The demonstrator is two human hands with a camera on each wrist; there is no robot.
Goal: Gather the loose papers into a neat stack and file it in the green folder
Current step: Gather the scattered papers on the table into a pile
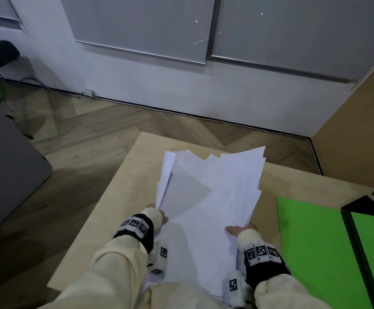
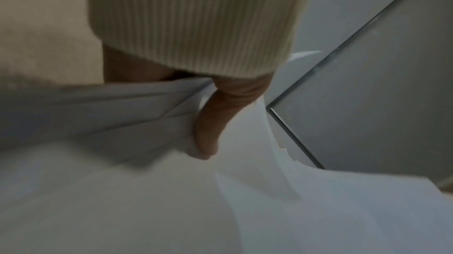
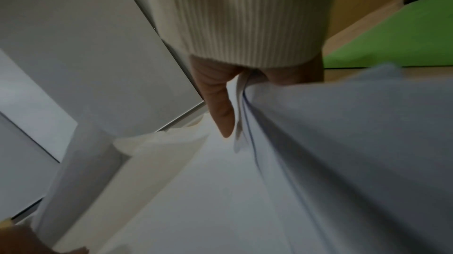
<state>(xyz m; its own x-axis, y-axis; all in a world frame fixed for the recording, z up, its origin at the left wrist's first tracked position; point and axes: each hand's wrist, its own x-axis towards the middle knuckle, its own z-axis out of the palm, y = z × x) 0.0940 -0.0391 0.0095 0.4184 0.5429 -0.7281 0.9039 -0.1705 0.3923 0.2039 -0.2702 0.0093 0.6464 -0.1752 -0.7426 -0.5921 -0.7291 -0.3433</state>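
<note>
A ragged bundle of white papers (image 1: 206, 197) is held up over the wooden table (image 1: 123, 186), its far edges fanned and uneven. My left hand (image 1: 159, 214) grips the bundle's left edge; in the left wrist view the thumb (image 2: 210, 122) lies on top of the papers (image 2: 122, 114). My right hand (image 1: 237, 230) grips the right edge, and the right wrist view shows its thumb (image 3: 220, 107) over the sheets (image 3: 318, 142). The green folder (image 1: 311, 246) lies open flat on the table to the right, apart from the papers.
A black object (image 1: 364, 206) rests on the folder's far right corner. A grey seat (image 1: 7, 166) stands at the left, beyond the table's left edge. Wood floor and a white wall lie ahead. A brown panel (image 1: 360, 121) rises at the right.
</note>
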